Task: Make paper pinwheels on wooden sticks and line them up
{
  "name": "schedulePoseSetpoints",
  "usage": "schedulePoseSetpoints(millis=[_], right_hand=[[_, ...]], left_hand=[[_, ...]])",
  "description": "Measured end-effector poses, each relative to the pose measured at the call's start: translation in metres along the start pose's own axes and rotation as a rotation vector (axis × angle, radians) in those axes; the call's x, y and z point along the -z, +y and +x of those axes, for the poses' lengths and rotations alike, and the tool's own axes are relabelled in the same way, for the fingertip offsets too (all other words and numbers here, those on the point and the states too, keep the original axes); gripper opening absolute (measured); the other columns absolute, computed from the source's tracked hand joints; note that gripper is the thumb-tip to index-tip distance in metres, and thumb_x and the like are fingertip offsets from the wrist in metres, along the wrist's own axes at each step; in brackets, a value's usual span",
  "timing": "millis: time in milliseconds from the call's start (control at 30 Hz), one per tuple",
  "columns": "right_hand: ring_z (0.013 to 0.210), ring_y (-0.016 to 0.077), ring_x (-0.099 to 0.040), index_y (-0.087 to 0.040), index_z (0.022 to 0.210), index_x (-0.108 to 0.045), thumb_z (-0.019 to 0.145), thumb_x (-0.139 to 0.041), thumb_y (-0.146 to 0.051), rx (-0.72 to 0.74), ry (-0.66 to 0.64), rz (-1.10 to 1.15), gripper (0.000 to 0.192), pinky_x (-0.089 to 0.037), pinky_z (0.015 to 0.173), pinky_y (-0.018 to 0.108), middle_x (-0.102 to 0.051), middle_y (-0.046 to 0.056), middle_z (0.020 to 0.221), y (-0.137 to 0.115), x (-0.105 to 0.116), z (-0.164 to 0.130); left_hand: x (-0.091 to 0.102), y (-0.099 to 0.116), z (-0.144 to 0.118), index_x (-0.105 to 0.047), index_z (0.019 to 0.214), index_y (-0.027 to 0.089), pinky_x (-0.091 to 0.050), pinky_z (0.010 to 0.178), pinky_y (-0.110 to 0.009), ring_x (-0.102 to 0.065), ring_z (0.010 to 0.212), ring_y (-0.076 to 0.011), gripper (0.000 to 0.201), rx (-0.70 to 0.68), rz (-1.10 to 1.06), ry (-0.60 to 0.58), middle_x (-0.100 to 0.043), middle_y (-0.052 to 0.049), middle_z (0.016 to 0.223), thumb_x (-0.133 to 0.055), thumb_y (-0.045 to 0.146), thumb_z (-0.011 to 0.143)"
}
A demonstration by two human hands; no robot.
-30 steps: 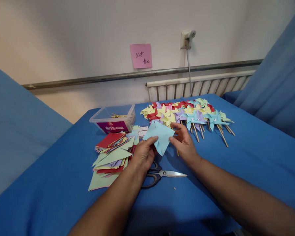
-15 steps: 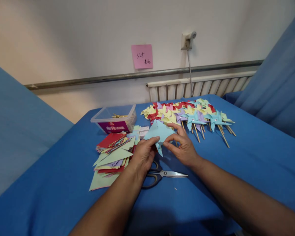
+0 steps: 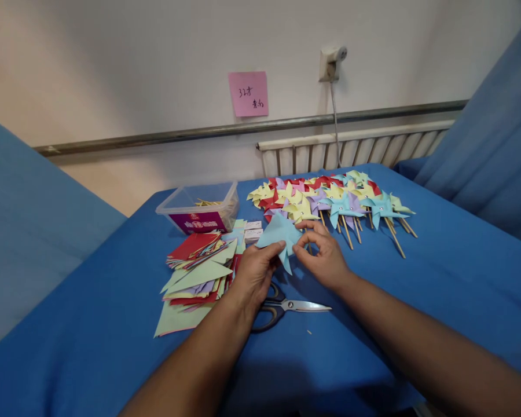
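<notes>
One more corner bent inward since earlier — left hand [image 3: 256,269] and right hand [image 3: 324,256] both pinch blue paper [image 3: 278,230] beyond scissors [image 3: 289,305]; folding looks further along.

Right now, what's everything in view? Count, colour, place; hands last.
table: one, blue, centre
paper: one, light blue, above table
box: one, clear and purple, left rear
sticks: several, tan, in box
pinwheels: many, mixed, right of box
sheets: many, mixed, in front of box
packets: two, white, right of sheets
scissors: one, dark and silver, on table
scrap: one, pale, near scissors
note: one, pink, on wall
socket: one, white, on wall
cord: one, pale, below socket
rail: one, grey, along wall
radiator: one, white, below rail
curtains: two, blue, both sides
left hand: one, holding paper
right hand: one, pinching paper's edge
</notes>
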State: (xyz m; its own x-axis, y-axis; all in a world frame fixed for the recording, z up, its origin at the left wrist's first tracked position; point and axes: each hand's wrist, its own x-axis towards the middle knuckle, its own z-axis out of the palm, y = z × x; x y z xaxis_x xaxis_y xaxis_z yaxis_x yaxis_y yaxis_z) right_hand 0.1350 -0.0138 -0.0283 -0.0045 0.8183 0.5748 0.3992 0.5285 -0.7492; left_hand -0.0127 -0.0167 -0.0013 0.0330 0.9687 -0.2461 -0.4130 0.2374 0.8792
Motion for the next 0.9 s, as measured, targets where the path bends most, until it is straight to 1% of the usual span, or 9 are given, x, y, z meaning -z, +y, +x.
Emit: schedulePoseSetpoints(millis=[167, 333, 533, 700, 900], right_hand=[[0.107, 0.0252, -0.057, -0.021, 0.066, -0.058, 0.075, -0.064, -0.019, -0.007, -0.019, -0.011, 0.011, -0.041, 0.096, 0.045, -0.060, 0.008, 0.111, 0.0010, 0.0009, 0.0008], [0.106, 0.0253, -0.057, -0.021, 0.066, -0.058, 0.075, -0.065, -0.020, -0.011, -0.060, -0.002, 0.012, -0.041, 0.096, 0.046, -0.060, 0.008, 0.111, 0.0020, 0.0029, 0.0018], [0.105, 0.0247, -0.058, -0.022, 0.065, -0.058, 0.074, -0.065, -0.019, -0.018, -0.085, 0.009, 0.012, -0.041, 0.096, 0.046, -0.062, 0.007, 0.110, 0.0032, 0.0042, 0.0033], [0.104, 0.0242, -0.059, -0.021, 0.065, -0.057, 0.074, -0.063, -0.017, -0.013, -0.071, 0.031, 0.012, -0.042, 0.095, 0.044, -0.063, 0.008, 0.109, 0.0023, 0.0049, 0.0037], [0.103, 0.0242, -0.060, -0.021, 0.065, -0.055, 0.075, -0.061, -0.016, -0.010, -0.057, 0.014, 0.013, -0.043, 0.093, 0.044, -0.064, 0.008, 0.106, -0.0010, 0.0049, 0.0027]], left_hand=[[-0.0002, 0.0000, -0.0004, -0.071, 0.080, 0.012, -0.049, 0.064, -0.028, -0.062, 0.061, -0.0157, 0.032, -0.002, 0.015, 0.009, -0.072, -0.005, 0.074, -0.084, 0.023, 0.053], [-0.0001, 0.0000, 0.0000, -0.071, 0.081, 0.012, -0.049, 0.063, -0.029, -0.063, 0.061, -0.0166, 0.032, 0.009, 0.046, 0.004, -0.072, -0.006, 0.075, -0.084, 0.023, 0.054], [-0.0014, -0.0010, 0.0000, -0.072, 0.088, 0.011, -0.050, 0.066, -0.030, -0.066, 0.070, -0.0195, 0.039, 0.010, 0.037, -0.021, -0.074, -0.009, 0.086, -0.084, 0.021, 0.053], [-0.0002, -0.0012, 0.0002, -0.072, 0.090, 0.010, -0.050, 0.069, -0.031, -0.065, 0.071, -0.0194, 0.040, 0.011, 0.042, -0.021, -0.073, -0.011, 0.088, -0.084, 0.022, 0.054], [-0.0014, -0.0001, -0.0011, -0.071, 0.090, 0.010, -0.051, 0.066, -0.030, -0.064, 0.068, -0.0183, 0.042, 0.032, 0.037, 0.012, -0.072, -0.009, 0.084, -0.085, 0.022, 0.052]])
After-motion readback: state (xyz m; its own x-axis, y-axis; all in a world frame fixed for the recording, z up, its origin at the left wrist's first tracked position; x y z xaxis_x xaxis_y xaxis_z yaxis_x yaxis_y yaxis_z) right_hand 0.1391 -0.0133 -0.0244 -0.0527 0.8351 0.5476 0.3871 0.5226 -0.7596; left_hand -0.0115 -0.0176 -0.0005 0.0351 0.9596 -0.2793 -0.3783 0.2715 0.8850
